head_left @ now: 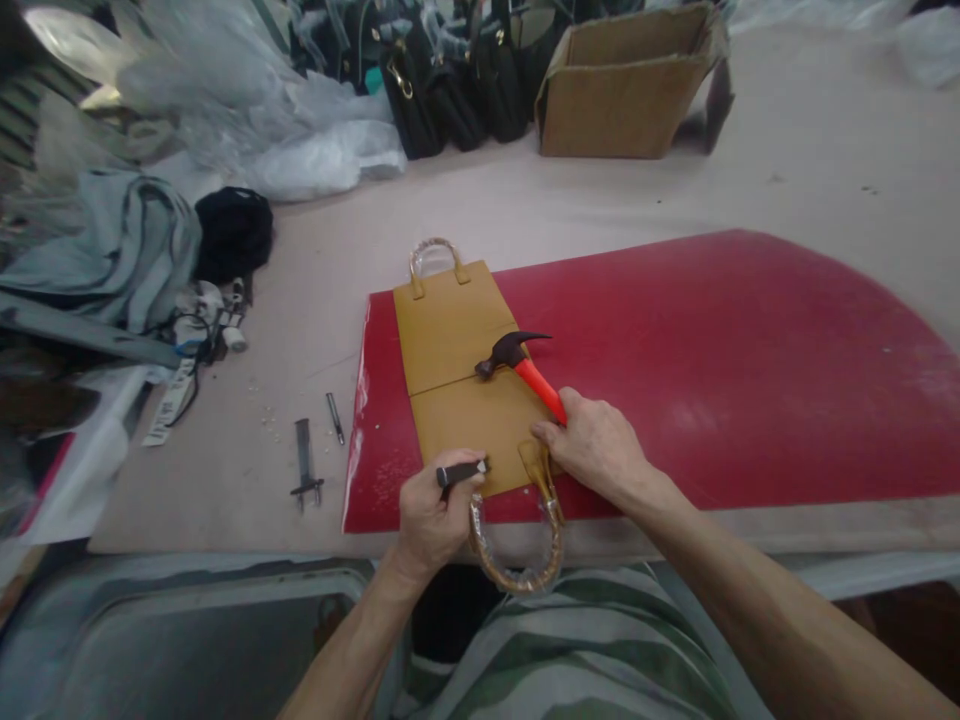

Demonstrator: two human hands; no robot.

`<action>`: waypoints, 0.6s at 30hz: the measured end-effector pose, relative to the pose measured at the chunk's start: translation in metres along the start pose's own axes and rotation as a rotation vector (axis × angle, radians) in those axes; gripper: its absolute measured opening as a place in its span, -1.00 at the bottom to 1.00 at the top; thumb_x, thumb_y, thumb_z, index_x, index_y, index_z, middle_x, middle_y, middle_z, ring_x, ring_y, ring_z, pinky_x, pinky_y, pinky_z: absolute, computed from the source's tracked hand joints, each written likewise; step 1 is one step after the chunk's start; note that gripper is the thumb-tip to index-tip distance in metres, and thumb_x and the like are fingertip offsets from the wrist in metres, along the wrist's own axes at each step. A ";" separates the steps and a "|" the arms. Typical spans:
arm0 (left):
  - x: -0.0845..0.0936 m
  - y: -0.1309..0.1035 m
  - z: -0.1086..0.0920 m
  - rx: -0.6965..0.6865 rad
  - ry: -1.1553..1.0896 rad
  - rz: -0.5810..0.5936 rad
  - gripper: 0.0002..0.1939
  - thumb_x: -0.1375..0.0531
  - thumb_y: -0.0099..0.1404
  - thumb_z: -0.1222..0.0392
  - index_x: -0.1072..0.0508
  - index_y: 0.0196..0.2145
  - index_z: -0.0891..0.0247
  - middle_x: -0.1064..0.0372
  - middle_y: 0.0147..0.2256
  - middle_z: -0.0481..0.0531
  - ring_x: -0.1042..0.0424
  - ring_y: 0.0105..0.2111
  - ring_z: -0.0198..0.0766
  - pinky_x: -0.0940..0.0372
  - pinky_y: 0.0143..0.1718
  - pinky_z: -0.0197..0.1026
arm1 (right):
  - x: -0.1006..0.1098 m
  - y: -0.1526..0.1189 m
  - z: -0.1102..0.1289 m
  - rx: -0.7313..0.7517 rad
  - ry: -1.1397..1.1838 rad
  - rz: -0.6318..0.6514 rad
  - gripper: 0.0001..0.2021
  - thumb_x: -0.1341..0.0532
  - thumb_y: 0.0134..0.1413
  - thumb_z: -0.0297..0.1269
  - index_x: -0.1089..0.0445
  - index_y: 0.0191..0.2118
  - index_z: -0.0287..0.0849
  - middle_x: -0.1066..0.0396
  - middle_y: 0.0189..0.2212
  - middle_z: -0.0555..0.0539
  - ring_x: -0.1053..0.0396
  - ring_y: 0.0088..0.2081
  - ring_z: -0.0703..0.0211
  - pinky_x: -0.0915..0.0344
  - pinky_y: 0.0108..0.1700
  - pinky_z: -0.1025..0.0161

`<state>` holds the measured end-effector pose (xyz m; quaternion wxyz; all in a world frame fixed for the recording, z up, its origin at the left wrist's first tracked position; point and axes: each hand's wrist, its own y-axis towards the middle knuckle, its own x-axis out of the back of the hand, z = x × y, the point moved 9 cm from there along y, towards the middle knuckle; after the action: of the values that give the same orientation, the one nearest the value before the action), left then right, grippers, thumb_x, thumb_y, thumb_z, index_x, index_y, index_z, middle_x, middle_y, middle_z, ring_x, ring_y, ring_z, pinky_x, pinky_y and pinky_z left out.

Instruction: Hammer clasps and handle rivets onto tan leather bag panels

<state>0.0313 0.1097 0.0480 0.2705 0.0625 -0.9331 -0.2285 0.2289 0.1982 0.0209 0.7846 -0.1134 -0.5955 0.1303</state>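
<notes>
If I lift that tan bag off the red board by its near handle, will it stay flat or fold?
The tan bag would probably fold: a crease crosses its middle and it lies open as two flat panels. The hammer rests on it and would likely slide off. The near handle looks plastic-wrapped, so it may be slippery.

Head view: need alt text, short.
A person's left hand grips a small dark punch tool against a flat tan bag on a red mat, while the right hand holds a hammer lying on the bag. A cardboard box and black bags sit behind.
</notes>
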 end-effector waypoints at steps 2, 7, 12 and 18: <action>0.001 0.001 0.002 0.015 -0.013 -0.006 -0.86 -0.22 0.30 0.37 -0.49 -0.18 0.26 -0.60 -0.24 0.08 -0.61 -0.21 -0.26 -0.53 -0.11 -0.23 | 0.000 0.001 0.000 -0.006 -0.009 0.010 -0.70 -0.17 0.21 -0.05 -0.39 -0.12 -0.18 -0.53 -0.34 -0.25 -0.49 -0.32 -0.11 -0.13 -0.38 0.16; -0.003 -0.004 -0.017 -0.202 0.012 0.074 -0.71 -0.23 0.25 0.46 -0.45 -0.07 0.29 -0.61 -0.16 0.18 -0.61 -0.12 -0.19 -0.53 -0.05 -0.20 | -0.002 0.001 -0.001 -0.025 -0.056 0.019 -0.70 -0.18 0.20 -0.04 -0.38 -0.14 -0.17 -0.53 -0.38 -0.21 -0.49 -0.34 -0.09 0.03 -0.43 0.18; 0.006 -0.004 0.007 0.080 -0.056 -0.026 -0.82 -0.22 0.30 0.42 -0.47 -0.14 0.26 -0.61 -0.21 0.09 -0.62 -0.17 -0.25 -0.53 -0.06 -0.20 | -0.004 0.002 0.000 -0.014 -0.066 0.002 -0.72 -0.18 0.20 -0.05 -0.37 -0.16 -0.16 -0.52 -0.39 -0.18 -0.47 -0.38 -0.04 0.09 -0.44 0.19; -0.001 0.001 0.008 0.103 -0.146 -0.016 -0.78 -0.24 0.28 0.43 -0.47 -0.12 0.28 -0.60 -0.19 0.06 -0.61 -0.16 -0.26 -0.52 -0.04 -0.21 | -0.005 0.002 -0.001 -0.018 -0.082 0.005 -0.73 -0.19 0.20 -0.06 -0.37 -0.15 -0.16 -0.52 -0.38 -0.18 -0.46 -0.38 -0.04 0.09 -0.43 0.19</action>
<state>0.0273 0.1143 0.0419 0.1963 0.0669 -0.9604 -0.1861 0.2287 0.1986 0.0157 0.7581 -0.1165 -0.6280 0.1315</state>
